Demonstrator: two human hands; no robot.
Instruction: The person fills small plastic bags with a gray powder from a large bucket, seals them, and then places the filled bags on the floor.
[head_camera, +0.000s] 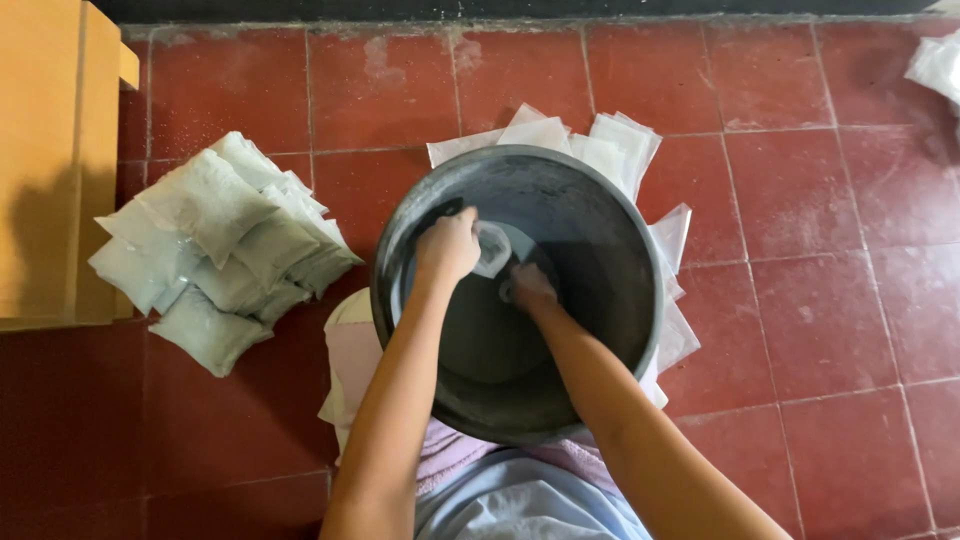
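Note:
Both my arms reach down into a large dark grey tub (610, 225) standing on the red tiled floor. My left hand (447, 247) grips the edge of a small clear plastic bag (492, 248) near the tub's bottom. My right hand (529, 286) is closed just below and to the right of the bag, touching its lower edge; what it holds is hidden. The tub's bottom looks dark and wet.
A pile of filled white plastic bags (225, 245) lies on the floor left of the tub. Several flat empty clear bags (600, 145) fan out behind and right of the tub. A wooden cabinet (50, 160) stands at far left. More bags (938, 65) show at top right.

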